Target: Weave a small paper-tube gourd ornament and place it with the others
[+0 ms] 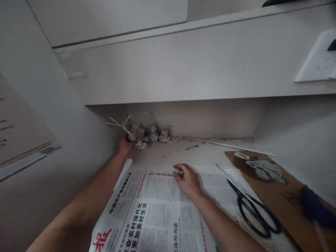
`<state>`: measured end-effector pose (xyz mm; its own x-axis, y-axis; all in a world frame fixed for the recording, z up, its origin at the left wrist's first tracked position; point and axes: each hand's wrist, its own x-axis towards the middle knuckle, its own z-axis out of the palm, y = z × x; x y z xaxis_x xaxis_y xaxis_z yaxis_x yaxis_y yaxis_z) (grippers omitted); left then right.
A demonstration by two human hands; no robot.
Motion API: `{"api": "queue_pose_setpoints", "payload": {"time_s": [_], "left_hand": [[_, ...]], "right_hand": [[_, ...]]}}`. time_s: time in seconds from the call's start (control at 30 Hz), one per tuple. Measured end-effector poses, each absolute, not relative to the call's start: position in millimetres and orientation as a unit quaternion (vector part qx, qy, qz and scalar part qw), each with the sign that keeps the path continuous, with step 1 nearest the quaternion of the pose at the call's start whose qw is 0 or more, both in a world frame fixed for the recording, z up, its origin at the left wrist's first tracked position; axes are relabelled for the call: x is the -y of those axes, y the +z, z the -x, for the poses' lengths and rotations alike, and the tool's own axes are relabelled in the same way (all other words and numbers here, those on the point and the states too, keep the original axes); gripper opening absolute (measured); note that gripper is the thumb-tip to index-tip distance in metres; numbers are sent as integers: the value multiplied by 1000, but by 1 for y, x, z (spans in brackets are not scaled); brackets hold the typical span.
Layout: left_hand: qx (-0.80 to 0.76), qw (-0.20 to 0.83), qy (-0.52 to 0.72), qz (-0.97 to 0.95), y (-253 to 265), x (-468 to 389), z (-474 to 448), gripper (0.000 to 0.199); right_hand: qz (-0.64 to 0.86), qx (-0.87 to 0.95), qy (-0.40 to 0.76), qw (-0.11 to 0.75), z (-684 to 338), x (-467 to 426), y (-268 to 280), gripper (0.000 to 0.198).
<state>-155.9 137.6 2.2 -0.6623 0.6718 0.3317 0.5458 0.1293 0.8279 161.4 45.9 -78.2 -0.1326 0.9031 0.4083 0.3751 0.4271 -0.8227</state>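
Observation:
At the back left of the desk, my left hand (126, 145) is closed round a small woven paper gourd (132, 137) with loose paper strips sticking out of its top. Part of the gourd is hidden behind the fingers. Two similar gourds, a left one (153, 133) and a right one (165, 135), stand to its right. My right hand (188, 181) hovers over or rests on a spread newspaper (157, 213); which of these I cannot tell. Its fingers are bent, with a gap between thumb and forefinger and nothing seen in them.
Black-handled scissors (253, 210) lie at the right. Beside them is a brown board (273, 192) bearing a crumpled greyish object (265, 169) and a dark blue item (315, 208). Thin rolled paper sticks (223, 142) lie along the back. A low shelf front (183, 70) overhangs the desk.

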Motion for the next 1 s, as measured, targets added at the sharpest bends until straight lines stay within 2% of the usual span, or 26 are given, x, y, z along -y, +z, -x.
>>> {"api": "queue_pose_setpoints", "payload": {"time_s": [0.1,0.23,0.33,0.53,0.73,0.87,0.93,1.0], "left_hand": [[-778,32,468,-419,8,-147,159,55],[-802,8,423,-421,8,-155,163,39],[-818,-2,406,-407,0,-157,167,34],[-812,-72,417,-402,-10,-147,166,59],[-767,-107,401,-489,-13,-134,161,31],[-758,-105,389,-513,-15,-135,160,25],[-767,-107,394,-494,-16,-136,160,29],[-786,-110,405,-453,-16,-139,160,44]], "right_hand": [[454,701,281,472,-162,-46,-79,19],[452,708,276,468,-162,-46,-80,16],[452,710,277,463,-162,-46,-79,14],[449,712,281,460,-161,-45,-75,13],[444,721,275,456,-162,-46,-73,13],[445,719,273,458,-162,-45,-73,13],[445,718,275,459,-161,-45,-73,13],[444,719,276,459,-161,-45,-74,13]]}}
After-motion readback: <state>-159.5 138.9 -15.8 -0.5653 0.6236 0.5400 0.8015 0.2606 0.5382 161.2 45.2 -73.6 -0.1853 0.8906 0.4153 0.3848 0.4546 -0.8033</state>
